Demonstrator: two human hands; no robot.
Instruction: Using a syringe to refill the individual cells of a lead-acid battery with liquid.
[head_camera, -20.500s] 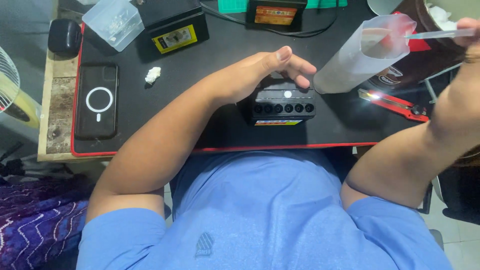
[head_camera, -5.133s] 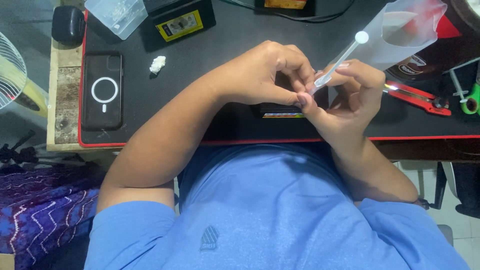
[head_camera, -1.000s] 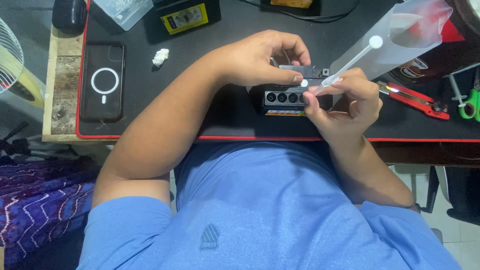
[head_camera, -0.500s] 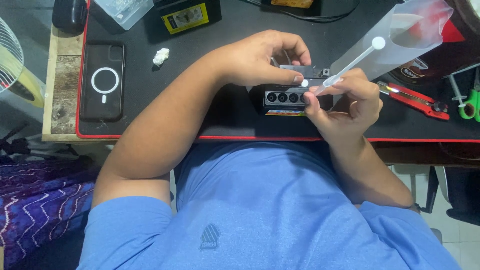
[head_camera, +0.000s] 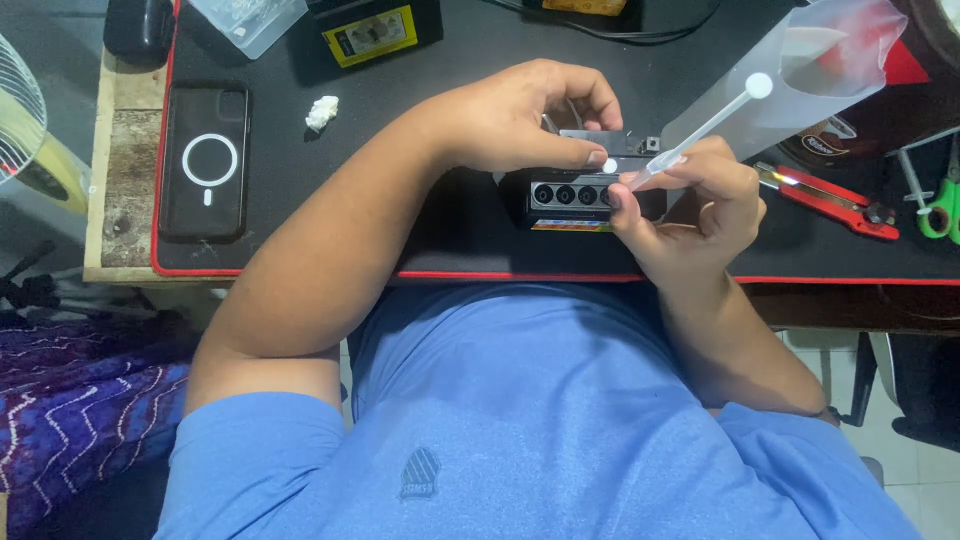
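Looking down past our blue shirt, we find both hands meeting over a small black battery (head_camera: 585, 195) with a row of round openings on top, resting on the black desk (head_camera: 470, 235) near its red front edge; our right hand (head_camera: 695, 215) has its fingers pinched around a clear plastic dropper (head_camera: 700, 135), its tip low by the openings and its bulb tilted up to the right; our left hand (head_camera: 520, 115) curls over the battery, fingers pressed on its top edge to steady it; to do this well, we judge we should keep the tip centred over one opening and squeeze gently; farther off lie red pliers (head_camera: 825, 195), a phone (head_camera: 205, 160) at left, and a clear bag (head_camera: 810, 70) behind.
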